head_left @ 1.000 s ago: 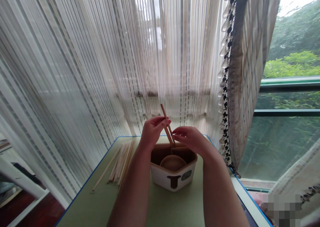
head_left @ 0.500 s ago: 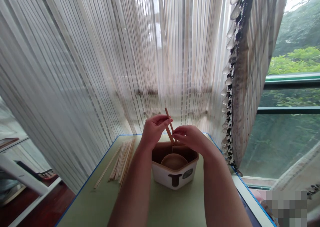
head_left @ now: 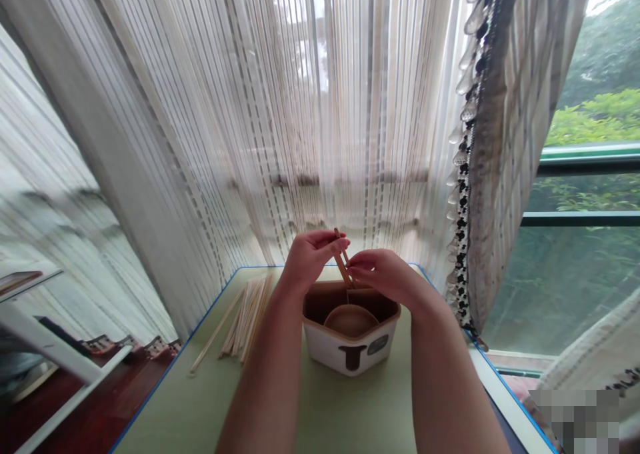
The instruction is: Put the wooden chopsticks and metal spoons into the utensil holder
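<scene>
My left hand [head_left: 314, 257] pinches the upper part of a pair of brown wooden chopsticks [head_left: 342, 265], which lean and reach down toward the back of a white box [head_left: 325, 351] with a brown inside. Fingers of my right hand [head_left: 383, 273] are closed on the chopsticks lower down, just above the box's back rim. Whether the lower tips touch the bottom is hidden. Inside the box are a thin divider and a rounded brown form [head_left: 351, 321]. Left of my left forearm lies a loose pile of pale chopsticks [head_left: 245, 321].
The box stands on a pale green table [head_left: 345, 414] with a blue edge. A striped sheer curtain [head_left: 330, 134] hangs right behind it. At the right is a window [head_left: 585, 274]; at the left, a white shelf frame [head_left: 75, 354].
The chopstick's top end has come down closer to my left fingers, so the chopsticks sit lower toward the box. Both hands stay in nearly the same place. The view has shifted slightly.
</scene>
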A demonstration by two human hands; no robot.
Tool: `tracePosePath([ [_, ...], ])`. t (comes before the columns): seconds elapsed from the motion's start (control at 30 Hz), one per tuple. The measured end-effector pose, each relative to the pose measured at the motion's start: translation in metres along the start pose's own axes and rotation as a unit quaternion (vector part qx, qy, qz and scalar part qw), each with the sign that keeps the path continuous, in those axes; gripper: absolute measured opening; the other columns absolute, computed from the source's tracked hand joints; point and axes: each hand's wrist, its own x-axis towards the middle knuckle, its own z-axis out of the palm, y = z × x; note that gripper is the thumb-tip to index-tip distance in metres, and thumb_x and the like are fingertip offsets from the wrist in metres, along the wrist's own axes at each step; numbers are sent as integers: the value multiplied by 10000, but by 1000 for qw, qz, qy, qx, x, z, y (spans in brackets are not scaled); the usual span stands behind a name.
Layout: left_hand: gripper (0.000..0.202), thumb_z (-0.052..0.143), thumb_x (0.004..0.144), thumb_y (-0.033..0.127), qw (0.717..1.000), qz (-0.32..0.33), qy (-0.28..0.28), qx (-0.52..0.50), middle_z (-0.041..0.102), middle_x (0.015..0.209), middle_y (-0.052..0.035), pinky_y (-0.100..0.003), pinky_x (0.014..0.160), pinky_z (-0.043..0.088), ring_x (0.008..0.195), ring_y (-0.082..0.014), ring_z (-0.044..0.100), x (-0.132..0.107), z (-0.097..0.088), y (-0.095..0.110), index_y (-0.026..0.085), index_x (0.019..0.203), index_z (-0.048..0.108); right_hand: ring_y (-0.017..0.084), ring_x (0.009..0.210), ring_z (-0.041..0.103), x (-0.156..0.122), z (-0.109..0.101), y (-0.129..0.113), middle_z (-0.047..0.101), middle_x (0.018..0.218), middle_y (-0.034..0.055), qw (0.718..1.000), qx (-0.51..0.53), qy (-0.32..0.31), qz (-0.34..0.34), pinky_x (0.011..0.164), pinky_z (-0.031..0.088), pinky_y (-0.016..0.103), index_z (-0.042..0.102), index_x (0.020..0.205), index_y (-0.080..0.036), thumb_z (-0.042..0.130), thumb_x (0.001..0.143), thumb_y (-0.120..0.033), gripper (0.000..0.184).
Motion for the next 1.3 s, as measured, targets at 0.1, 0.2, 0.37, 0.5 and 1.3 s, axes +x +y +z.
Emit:
tracePosePath([
  [0.1,284,692,676,337,1000,5,-7,-4,703,815,-93,-342,758,512,792,-198,656,-1,-2,2,132,872,684,137,642,579,0,1,-2,685,714,31,1000,-19,-8,13,594,420,219,708,794,-176,572,747,-304,193],
  [0.2,285,670,700,349,1000,15,-3,-4,703,815,-98,-344,763,516,784,-195,658,-2,-5,5,127,879,685,140,613,575,-1,2,-2,689,690,37,998,-36,-24,37,569,418,221,718,775,-181,594,733,-314,186],
  [0.37,292,674,699,338,1000,1,-19,-5,702,839,-109,-353,770,521,801,-204,658,-2,-11,6,118,890,681,142,605,575,-1,3,-1,692,687,43,997,-44,-25,62,554,417,218,723,786,-179,611,721,-344,209],
  [0.5,311,674,697,332,999,-8,-47,6,697,899,-105,-369,792,518,848,-208,650,-2,-21,5,132,936,669,140,610,576,2,4,-2,690,700,35,996,-47,-39,63,552,413,219,717,803,-192,602,721,-358,219],
  [1.3,295,726,626,258,995,-29,-77,49,700,873,-81,-380,818,511,836,-205,651,-1,-23,0,149,899,692,135,606,573,5,6,2,684,697,19,998,-38,-15,40,544,408,217,703,778,-202,589,713,-297,161],
])
